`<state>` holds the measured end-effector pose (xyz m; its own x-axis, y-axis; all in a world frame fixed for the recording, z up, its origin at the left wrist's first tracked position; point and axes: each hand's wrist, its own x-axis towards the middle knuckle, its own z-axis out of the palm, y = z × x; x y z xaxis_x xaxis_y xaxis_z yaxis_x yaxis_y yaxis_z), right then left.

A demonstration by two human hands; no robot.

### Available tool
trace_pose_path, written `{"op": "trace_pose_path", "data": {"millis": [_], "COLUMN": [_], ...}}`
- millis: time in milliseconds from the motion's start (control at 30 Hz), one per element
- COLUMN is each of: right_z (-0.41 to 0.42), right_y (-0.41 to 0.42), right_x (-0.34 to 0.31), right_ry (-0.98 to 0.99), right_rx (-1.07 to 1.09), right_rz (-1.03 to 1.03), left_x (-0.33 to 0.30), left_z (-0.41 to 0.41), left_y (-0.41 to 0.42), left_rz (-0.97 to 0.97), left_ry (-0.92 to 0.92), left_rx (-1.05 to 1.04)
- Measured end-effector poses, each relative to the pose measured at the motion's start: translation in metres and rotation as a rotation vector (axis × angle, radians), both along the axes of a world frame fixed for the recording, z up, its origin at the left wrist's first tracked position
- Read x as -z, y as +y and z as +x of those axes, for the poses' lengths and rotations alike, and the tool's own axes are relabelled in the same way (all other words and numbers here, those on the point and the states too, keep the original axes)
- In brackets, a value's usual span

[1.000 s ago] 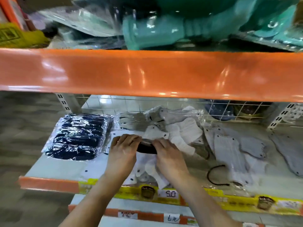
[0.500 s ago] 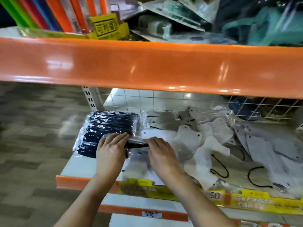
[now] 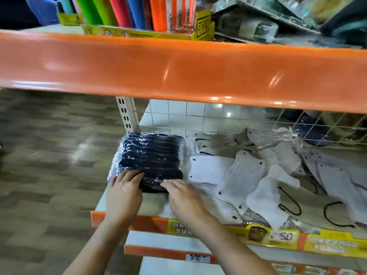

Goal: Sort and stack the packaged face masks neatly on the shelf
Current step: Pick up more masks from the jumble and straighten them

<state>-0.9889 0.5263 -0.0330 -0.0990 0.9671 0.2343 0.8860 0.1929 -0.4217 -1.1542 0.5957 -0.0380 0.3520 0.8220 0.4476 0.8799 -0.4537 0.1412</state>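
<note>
The dark pack [image 3: 156, 185] that both hands were carrying over the white masks a second ago now sits at the front of the dark stack [image 3: 151, 155], at the left end of the shelf [image 3: 156, 206], at about nine o'clock from the white masks. Over that second it travelled leftward until it met the stack. The left hand [image 3: 124, 189] lies on the pack's left end with fingers nearly straight, pressing rather than gripping. The right hand [image 3: 183, 192] touches its right end with fingertips flat; whether the thumb pinches the wrap I cannot tell. I judge one dark pack sorted, with squaring-up left to do.

At three o'clock from the stack, the white masks [image 3: 244, 181] lie strewn and overlapping, some in clear wrap, with black ear loops [image 3: 291, 203] trailing toward the shelf's front edge. These look like the bulk of the work remaining.

At twelve o'clock, on the upper shelf [image 3: 178, 68], a yellow box [image 3: 143, 33] holds upright coloured rolls [image 3: 127, 10]. To its right lie clear-wrapped packets [image 3: 248, 26], too blurred to name
</note>
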Motion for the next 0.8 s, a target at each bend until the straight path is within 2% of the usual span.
{"op": "trace_pose_path", "data": {"millis": [167,367,533,633,800], "right_z": [-0.009,-0.015,-0.012,-0.011,-0.012], "right_y": [-0.001,0.001,0.004,0.007,0.008], "right_x": [0.007,0.004,0.003,0.002,0.001], "right_ry": [-0.085,-0.143,-0.166,-0.159,-0.169], "right_rx": [0.042,0.062,0.117,0.150,0.176], "right_rz": [0.054,-0.084,-0.141,-0.155,-0.192], "left_x": [0.010,0.014,0.013,0.011,0.005], "left_z": [-0.009,-0.016,-0.018,-0.019,-0.023], "left_y": [0.000,0.007,0.013,0.015,0.019], "left_rz": [-0.182,-0.385,-0.341,-0.319,-0.366], "left_ry": [0.040,0.130,0.122,0.069,-0.150], "left_rx": [-0.052,0.058,0.032,0.017,-0.071]}}
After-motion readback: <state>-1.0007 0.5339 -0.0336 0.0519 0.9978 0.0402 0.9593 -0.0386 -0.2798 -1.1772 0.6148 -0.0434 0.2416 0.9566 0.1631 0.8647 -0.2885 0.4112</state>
